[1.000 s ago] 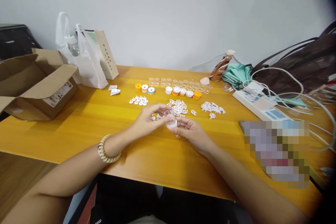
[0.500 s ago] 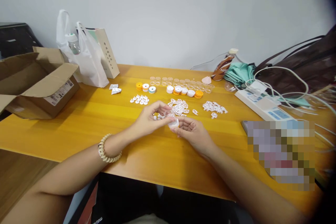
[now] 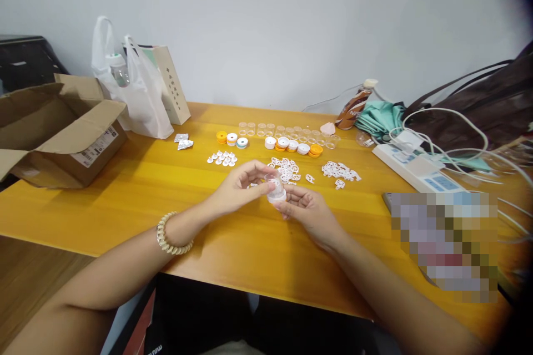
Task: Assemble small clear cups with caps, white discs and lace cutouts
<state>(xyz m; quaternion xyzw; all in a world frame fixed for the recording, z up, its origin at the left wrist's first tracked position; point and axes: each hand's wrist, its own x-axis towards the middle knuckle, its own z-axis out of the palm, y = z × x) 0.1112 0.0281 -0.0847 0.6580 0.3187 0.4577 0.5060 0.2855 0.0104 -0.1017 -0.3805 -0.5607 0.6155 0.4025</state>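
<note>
Over the yellow wooden table point(image 3: 125, 188), both my hands hold one small clear jar with a white cap point(image 3: 275, 187). My left hand point(image 3: 237, 187), with a bead bracelet at the wrist, pinches the clear upper part. My right hand point(image 3: 306, 212) grips the white cap end from below. Just beyond lie a heap of flat white plastic pieces point(image 3: 285, 169), a second heap point(image 3: 339, 171) to the right, and small white plugs point(image 3: 222, 159) to the left. Farther back stand a row of clear little jars point(image 3: 287, 131) and orange and white caps point(image 3: 291, 146).
An open cardboard box point(image 3: 58, 133) sits at the table's left end, with a white plastic bag point(image 3: 129, 94) and a paper bag point(image 3: 170, 91) behind it. At right are a bottle point(image 3: 353, 104), a green cloth point(image 3: 381, 116), a power strip point(image 3: 416, 166) with white cables, and a dark bag point(image 3: 478, 105).
The jar has tilted more upright between my fingers and the hands have shifted very slightly; nothing else on the table moved.
</note>
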